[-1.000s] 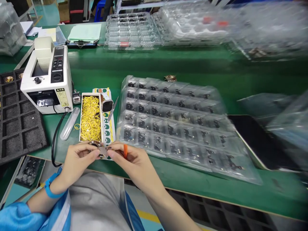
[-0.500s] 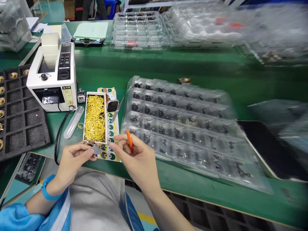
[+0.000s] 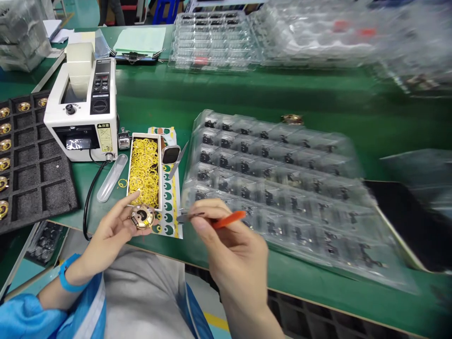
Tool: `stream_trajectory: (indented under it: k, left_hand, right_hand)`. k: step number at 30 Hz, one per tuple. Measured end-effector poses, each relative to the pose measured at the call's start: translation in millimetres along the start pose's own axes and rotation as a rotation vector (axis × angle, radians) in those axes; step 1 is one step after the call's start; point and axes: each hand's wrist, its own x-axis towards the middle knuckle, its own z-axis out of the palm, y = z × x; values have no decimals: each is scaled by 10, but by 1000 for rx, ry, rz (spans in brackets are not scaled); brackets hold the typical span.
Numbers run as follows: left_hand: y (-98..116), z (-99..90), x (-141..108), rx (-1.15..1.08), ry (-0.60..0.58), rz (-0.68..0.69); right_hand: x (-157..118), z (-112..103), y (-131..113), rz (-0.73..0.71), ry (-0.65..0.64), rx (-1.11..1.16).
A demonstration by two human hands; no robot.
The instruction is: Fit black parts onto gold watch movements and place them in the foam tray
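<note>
Steady the round gold part (image 3: pixel 142 216) by its rim in your half-open left hand (image 3: pixel 110 236); at its three o'clock, your nearly closed right hand (image 3: pixel 240 255) pinches the thin grey piece (image 3: pixel 183 218), orange tool (image 3: pixel 229 219) tucked clear.

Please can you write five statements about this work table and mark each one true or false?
1. The left hand holds a round metal part. True.
2. The orange object is in the left hand. False: the right hand holds the orange object.
3. The open box contains yellow rings. True.
4. The tape dispenser is black. False: the tape dispenser's body is white.
5. A blue band is on the left wrist. True.
</note>
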Motion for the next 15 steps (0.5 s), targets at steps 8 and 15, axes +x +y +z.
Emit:
stream_trajectory:
  k: [8, 15]
  left_hand:
    - [13, 44, -22, 34, -64, -31]
    - [34, 138, -41, 71, -62, 13]
  right_hand:
    - [-28, 18, -61, 95, -73, -36]
    - [-5, 123, -115, 82, -141, -43]
